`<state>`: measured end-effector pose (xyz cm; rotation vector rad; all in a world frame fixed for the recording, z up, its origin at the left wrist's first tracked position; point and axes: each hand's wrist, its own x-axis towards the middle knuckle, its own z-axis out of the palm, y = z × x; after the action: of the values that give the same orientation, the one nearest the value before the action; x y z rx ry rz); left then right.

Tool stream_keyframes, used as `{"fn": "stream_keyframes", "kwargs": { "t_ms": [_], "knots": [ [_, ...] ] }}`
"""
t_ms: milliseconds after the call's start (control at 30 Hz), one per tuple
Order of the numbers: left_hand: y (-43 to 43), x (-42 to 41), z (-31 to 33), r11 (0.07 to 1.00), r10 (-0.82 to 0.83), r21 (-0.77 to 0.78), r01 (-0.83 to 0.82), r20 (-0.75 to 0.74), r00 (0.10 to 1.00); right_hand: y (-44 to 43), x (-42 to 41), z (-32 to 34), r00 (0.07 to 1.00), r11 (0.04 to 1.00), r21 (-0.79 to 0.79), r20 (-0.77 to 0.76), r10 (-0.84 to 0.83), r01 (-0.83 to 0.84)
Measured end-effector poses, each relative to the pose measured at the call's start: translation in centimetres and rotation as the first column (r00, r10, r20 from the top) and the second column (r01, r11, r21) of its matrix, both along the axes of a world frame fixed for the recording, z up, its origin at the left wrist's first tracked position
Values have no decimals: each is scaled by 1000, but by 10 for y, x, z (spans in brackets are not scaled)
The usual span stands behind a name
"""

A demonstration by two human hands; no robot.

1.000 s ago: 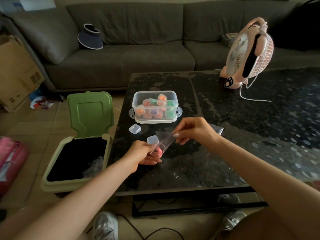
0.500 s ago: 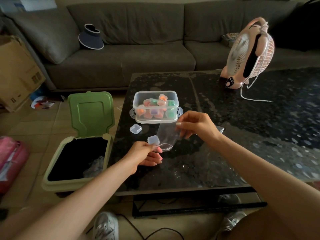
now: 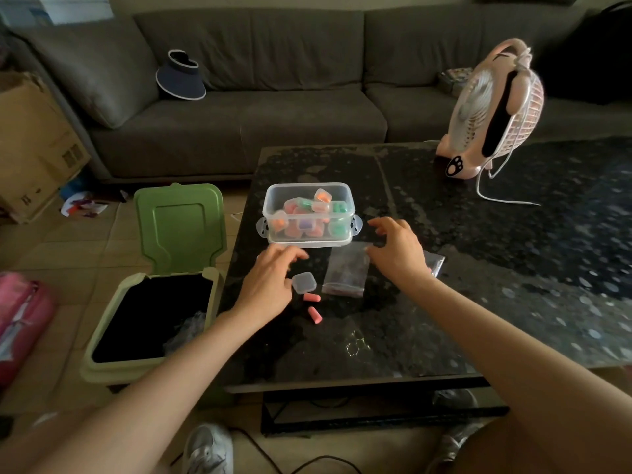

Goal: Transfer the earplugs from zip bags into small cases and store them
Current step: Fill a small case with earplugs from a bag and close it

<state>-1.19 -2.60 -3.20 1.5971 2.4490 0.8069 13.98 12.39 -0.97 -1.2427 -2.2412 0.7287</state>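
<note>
Two pink earplugs (image 3: 312, 297) (image 3: 315, 315) lie loose on the dark table (image 3: 376, 336). Just above them sits a small clear case (image 3: 303, 282), lid closed. An empty zip bag (image 3: 345, 273) lies flat to its right. My left hand (image 3: 270, 282) hovers left of the case, fingers spread and holding nothing. My right hand (image 3: 396, 249) is open over the bag's right edge. More zip bags (image 3: 435, 263) poke out from behind my right wrist. A clear storage box (image 3: 307, 213) behind holds several filled cases.
A green bin (image 3: 150, 319) with its lid up stands against the table's left edge. A pink fan (image 3: 492, 111) and its white cable (image 3: 496, 196) occupy the table's back right. A grey sofa (image 3: 273, 97) runs behind.
My left hand let go of the small case and the pink earplugs, which now lie on the table. My right hand released the zip bag, now flat on the table.
</note>
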Motion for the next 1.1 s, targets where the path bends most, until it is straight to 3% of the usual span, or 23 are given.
{"fn": "stream_keyframes", "kwargs": {
  "t_ms": [67, 133, 367, 500, 700, 900, 1100],
  "knots": [
    [3, -7, 1, 981, -185, -88, 173, -144, 972, -5, -1, 4, 999, 995, 100, 32, 8, -11],
    [6, -9, 2, 950, -278, -197, 244, -165, 946, -8, -4, 5, 998, 987, 148, 20, 59, -61],
    [8, -13, 0, 948, -212, -262, 180, -99, 972, -21, -13, 2, 961, 954, 116, 29, 276, -277],
    [4, -12, 6, 970, -191, -170, 174, -90, 977, -24, -17, 1, 936, 936, -7, -18, 353, -353],
    [0, -4, 14, 953, -286, 107, 284, -1, 958, -35, -23, 5, 916, 828, -396, -226, 330, -396],
    [-2, 0, 12, 953, -254, 186, 238, 64, 965, -38, -23, 11, 888, 729, -528, -383, 253, -435],
    [-3, 5, 12, 975, -71, 212, 69, 2, 998, -43, -27, 10, 887, 737, -506, -357, 293, -447]
  ]
}}
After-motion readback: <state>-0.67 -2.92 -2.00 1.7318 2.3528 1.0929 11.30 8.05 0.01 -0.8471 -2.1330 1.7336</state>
